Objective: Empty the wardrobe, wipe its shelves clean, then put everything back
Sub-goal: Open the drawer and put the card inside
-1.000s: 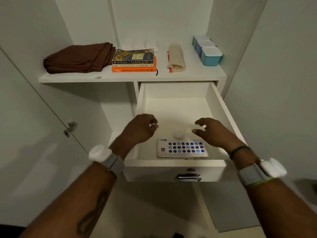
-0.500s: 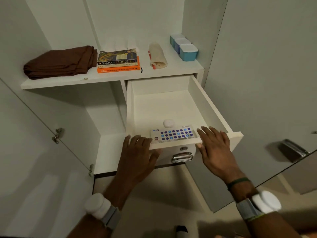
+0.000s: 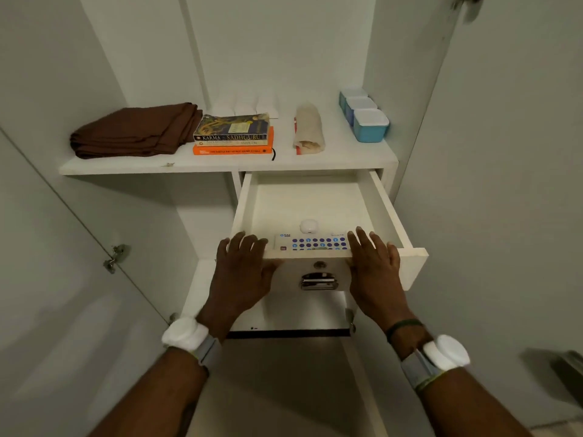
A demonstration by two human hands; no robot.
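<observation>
The left hand (image 3: 243, 272) and right hand (image 3: 375, 266) lay flat and apart on the front of the open white wooden drawer (image 3: 383, 209), a blue-dotted white booklet (image 3: 312, 242) inside. Putting back seemed done; next, push it shut straight.

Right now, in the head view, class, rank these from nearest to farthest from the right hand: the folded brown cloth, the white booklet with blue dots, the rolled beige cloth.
1. White booklet with blue dots: in the drawer, just beside the right hand.
2. Rolled beige cloth: on the shelf above the drawer.
3. Folded brown cloth: at the shelf's far left.
</observation>
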